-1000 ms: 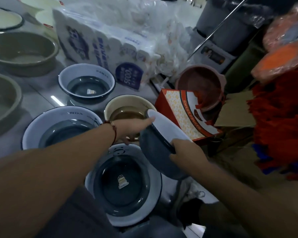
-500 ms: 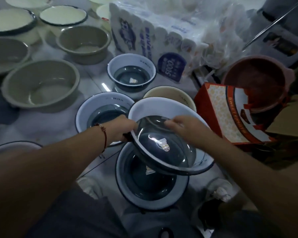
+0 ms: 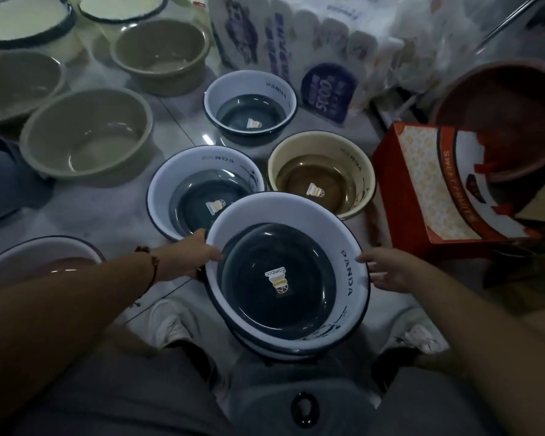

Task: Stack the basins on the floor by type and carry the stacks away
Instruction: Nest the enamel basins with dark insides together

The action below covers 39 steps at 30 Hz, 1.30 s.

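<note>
Left hand (image 3: 199, 256) is gripping the basin (image 3: 283, 278) rim; right hand (image 3: 387, 272) is hovering loose; stiff, light, slick; best held at opposite rims.

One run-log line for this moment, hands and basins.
left hand grips rim | right hand open at opposite rim | white dark-bottomed PANDA basin nested on matching basin | two similar basins unstacked

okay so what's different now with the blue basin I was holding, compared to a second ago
The blue-bottomed basin was tilted on edge in the air, then levelled and lowered into the matching basin on the floor. The left hand still holds its rim; the right hand has opened and rests against it. The other blue basins and the cream basin stayed put.
</note>
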Tool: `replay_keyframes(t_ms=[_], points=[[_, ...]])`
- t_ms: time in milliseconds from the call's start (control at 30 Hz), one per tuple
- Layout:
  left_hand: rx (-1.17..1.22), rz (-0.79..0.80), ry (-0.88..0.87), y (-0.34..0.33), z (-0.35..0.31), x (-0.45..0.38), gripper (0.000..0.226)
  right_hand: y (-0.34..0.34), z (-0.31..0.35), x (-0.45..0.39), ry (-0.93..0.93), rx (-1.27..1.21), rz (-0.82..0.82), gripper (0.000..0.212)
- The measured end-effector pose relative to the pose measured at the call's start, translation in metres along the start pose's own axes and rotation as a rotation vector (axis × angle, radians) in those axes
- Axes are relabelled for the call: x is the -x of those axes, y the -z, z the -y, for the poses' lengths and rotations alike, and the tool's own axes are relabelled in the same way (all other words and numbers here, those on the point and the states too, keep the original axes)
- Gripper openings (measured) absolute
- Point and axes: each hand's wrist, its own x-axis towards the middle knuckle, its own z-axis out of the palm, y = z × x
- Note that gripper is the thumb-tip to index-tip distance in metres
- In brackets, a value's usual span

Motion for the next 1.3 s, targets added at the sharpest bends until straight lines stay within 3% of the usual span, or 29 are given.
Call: replay_keyframes(t_ms=[100, 267, 400, 500, 633, 667, 800, 933, 1200, 1300], points=[[-0.248, 0.091, 0.054, -0.006, 0.010, 0.000, 0.029, -0.001, -0.011, -0.009, 0.027, -0.066, -0.017, 0.038], [-0.464, 0.219, 0.086, -0.016, 0.033, -0.005, 0.042, -0.005, -0.013, -0.013, 0.034, -0.125, 0.037, 0.030], [-0.592, 0.229, 0.022, -0.018, 0.037, -0.010, 0.060, -0.009, -0.016, -0.026, 0.030, -0.085, 0.062, 0.060], [-0.671, 0.235, 0.023, -0.020, 0.042, -0.021, 0.061, -0.014, -0.021, -0.029, 0.014, -0.057, 0.068, 0.077], [-0.797, 0.233, 0.051, -0.031, 0.041, -0.030, 0.096, -0.018, -0.028, -0.027, -0.004, -0.012, 0.065, 0.078], [-0.834, 0.233, 0.019, -0.035, 0.036, -0.027, 0.097, -0.019, -0.028, -0.028, 0.003, 0.003, 0.064, 0.074], [-1.189, 0.124, -0.324, -0.045, 0.006, -0.017, 0.073, -0.025, -0.029, -0.023, 0.127, 0.154, 0.004, 0.056], [-1.447, -0.157, -0.519, -0.060, -0.023, -0.023, 0.084, -0.024, -0.022, -0.015, 0.392, 0.688, -0.211, 0.069], [-1.373, -0.316, -0.682, -0.063, -0.102, -0.018, 0.086, -0.009, 0.046, -0.003, 0.657, 0.986, -0.362, 0.077], [-1.383, -0.308, -0.687, -0.061, -0.121, -0.025, 0.086, -0.007, 0.075, -0.007, 0.658, 1.112, -0.413, 0.079]])
